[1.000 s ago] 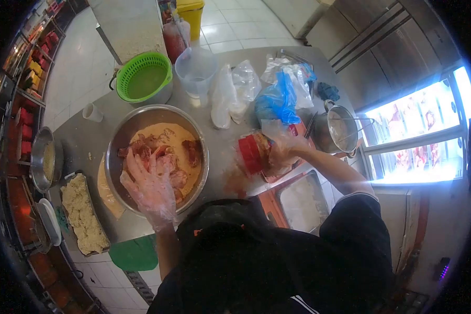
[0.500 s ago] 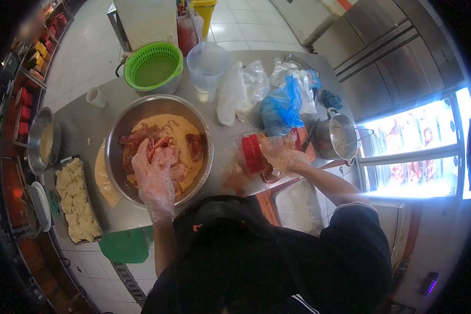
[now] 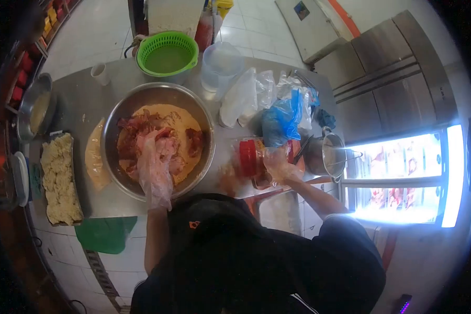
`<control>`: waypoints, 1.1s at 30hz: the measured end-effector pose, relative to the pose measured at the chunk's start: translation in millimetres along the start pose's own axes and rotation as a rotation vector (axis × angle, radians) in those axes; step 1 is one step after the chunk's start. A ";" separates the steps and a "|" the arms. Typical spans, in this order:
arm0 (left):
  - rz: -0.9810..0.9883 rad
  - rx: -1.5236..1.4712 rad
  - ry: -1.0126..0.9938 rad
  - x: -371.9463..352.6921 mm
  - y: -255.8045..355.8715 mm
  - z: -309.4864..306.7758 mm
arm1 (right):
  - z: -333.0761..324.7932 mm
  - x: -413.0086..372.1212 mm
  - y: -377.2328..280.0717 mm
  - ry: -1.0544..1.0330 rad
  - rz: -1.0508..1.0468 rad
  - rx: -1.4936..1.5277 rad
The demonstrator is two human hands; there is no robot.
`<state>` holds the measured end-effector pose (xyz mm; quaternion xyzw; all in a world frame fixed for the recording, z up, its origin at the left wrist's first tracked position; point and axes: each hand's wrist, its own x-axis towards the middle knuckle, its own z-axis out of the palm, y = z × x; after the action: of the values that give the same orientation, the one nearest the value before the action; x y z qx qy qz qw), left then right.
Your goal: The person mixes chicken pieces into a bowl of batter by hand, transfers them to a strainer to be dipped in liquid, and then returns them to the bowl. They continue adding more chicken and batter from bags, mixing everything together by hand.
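Observation:
My left hand [image 3: 156, 170], in a clear plastic glove, is down in a wide steel bowl [image 3: 110, 112]. Its fingers are closed around raw meat [image 3: 166, 149], partly hidden by the hand. Orange-tan powder [image 3: 186, 123] lies around and beneath the meat pieces. On the right, my gloved right hand [image 3: 281, 165] grips a jar with a red lid [image 3: 250, 157], the lid facing left. A reddish smear of powder [image 3: 227, 178] marks the table near the jar. Close to that hand lies a blue plastic bag [image 3: 282, 123].
A tray of pale, doughy crumbs [image 3: 60, 178] and a bag of tan powder [image 3: 96, 157] stand left of the bowl. Behind are a green colander [image 3: 167, 36], a clear jug [image 3: 222, 63] and white bags [image 3: 240, 99]. A steel pot [image 3: 319, 154] sits at the right edge.
The view has shifted, so the table appears slightly higher and to the left. My left hand has pressed lower into the meat. My right hand still grips the red-lidded jar.

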<state>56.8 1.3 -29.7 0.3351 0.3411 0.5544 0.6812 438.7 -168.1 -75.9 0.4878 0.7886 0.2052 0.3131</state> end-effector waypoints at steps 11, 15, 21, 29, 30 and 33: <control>-0.162 0.168 0.020 6.8 3.2 22.8 | -1.9 -6.8 77.0 -0.439 0.263 0.823; -0.398 0.587 -0.691 12.5 4.5 98.7 | 26.7 -8.9 69.9 -0.514 0.292 0.760; -0.478 0.446 -1.127 -17.4 -194.1 162.6 | -17.4 -14.2 67.6 -0.245 0.611 1.146; 0.122 0.655 -1.097 -57.6 -279.1 149.0 | 17.0 -61.5 76.4 -0.390 0.312 0.737; 0.294 0.773 -1.048 -61.4 -283.8 149.1 | 27.9 -68.0 75.3 -0.442 0.241 0.657; 0.194 0.621 -1.052 -63.7 -287.6 154.1 | 106.0 -99.0 51.8 -0.194 0.070 0.514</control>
<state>327.4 -119.6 -180.1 0.7759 0.0728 0.2491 0.5750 577.9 -232.2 -90.5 0.5956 0.7639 -0.0385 0.2456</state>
